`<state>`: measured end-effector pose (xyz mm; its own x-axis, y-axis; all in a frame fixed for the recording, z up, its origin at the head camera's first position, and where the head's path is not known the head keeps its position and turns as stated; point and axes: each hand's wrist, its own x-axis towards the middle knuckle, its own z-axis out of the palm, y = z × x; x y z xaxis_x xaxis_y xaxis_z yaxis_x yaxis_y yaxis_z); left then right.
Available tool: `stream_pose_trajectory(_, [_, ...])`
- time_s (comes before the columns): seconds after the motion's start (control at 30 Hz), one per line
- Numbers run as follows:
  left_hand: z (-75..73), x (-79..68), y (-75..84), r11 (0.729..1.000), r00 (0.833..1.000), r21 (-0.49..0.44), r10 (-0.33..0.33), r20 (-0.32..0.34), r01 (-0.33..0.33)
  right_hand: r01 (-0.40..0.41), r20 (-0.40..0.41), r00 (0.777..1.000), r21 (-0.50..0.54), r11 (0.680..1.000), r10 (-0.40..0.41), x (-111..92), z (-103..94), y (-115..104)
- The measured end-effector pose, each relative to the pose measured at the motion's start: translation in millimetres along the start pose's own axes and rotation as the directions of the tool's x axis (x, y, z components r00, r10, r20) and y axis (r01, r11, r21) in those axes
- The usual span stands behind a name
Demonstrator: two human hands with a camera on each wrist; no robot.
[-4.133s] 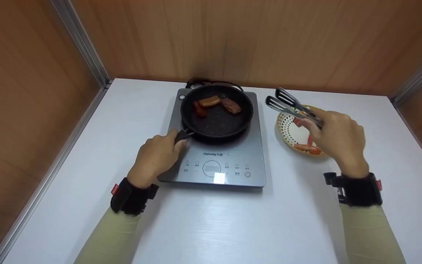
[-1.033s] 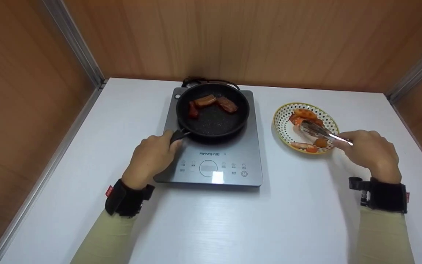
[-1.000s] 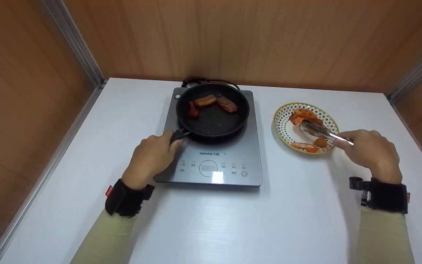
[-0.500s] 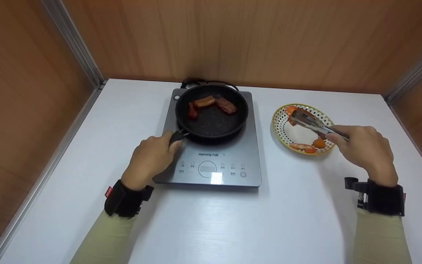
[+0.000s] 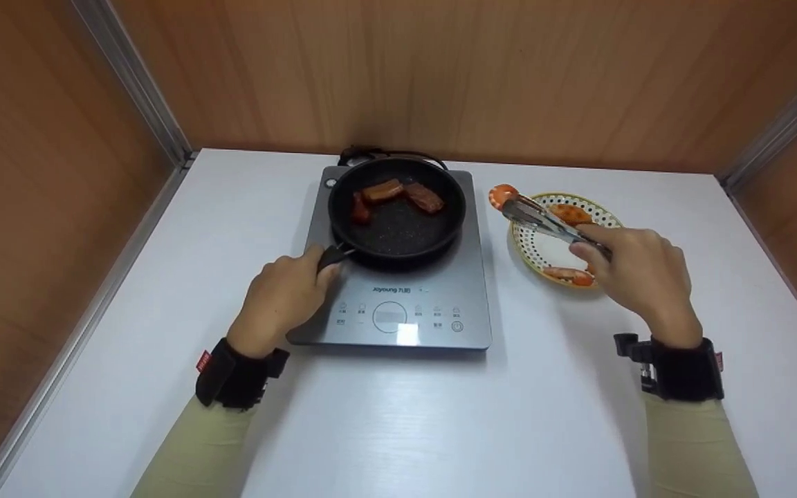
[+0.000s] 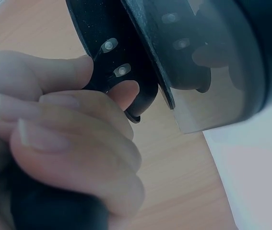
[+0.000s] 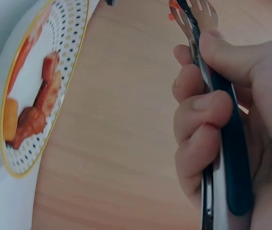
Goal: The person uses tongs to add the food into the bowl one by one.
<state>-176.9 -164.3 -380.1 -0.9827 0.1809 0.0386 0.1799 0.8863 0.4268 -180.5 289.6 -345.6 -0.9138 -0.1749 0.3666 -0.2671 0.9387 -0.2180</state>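
My left hand (image 5: 284,297) grips the black handle (image 5: 331,256) of a frying pan (image 5: 398,234). Several browned pieces of meat (image 5: 424,198) lie in the pan's far half. With my right hand (image 5: 640,277) I hold metal food tongs (image 5: 537,220), fingers wrapped round their dark grips in the right wrist view. At the tongs' tips is an orange-red piece with pale stripes (image 5: 503,196), like a cooked shrimp, held up between plate and pan. Beneath the tongs sits a dotted, yellow-rimmed plate (image 5: 524,250). A browned piece (image 5: 570,213) and a pinkish, shrimp-like piece (image 5: 563,274) lie on it.
The pan stands on a silver induction cooktop (image 5: 433,297) with touch controls at its front. A black cable (image 5: 412,153) runs behind it. Wood-grain panels (image 5: 426,76) enclose the white table (image 5: 398,429) at the back and sides.
The tongs have risen off the plate and swung left towards the pan, carrying the orange-red piece from it. My right hand has moved left with them. The left hand keeps its grip on the handle.
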Motion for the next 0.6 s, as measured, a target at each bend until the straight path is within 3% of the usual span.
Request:
stream_pose_trajectory(0.17, [1.6,2.9,2.6,1.000,1.000,0.011,0.002,-0.002,-0.002,0.075,-0.087,0.993,0.015,0.997,-0.074,3,11.0,-17])
stream_pose_trajectory(0.33, [2.3,4.3,5.4,1.000,1.000,-0.007,-0.004,0.010,0.004,0.133,-0.111,0.985,0.019,0.991,-0.130,12,20.8,-35])
stream_pose_trajectory(0.6, [-1.2,4.0,4.0,1.000,1.000,-0.021,-0.012,0.018,0.012,0.179,-0.018,0.984,-0.041,0.983,-0.179,46,44.5,-69])
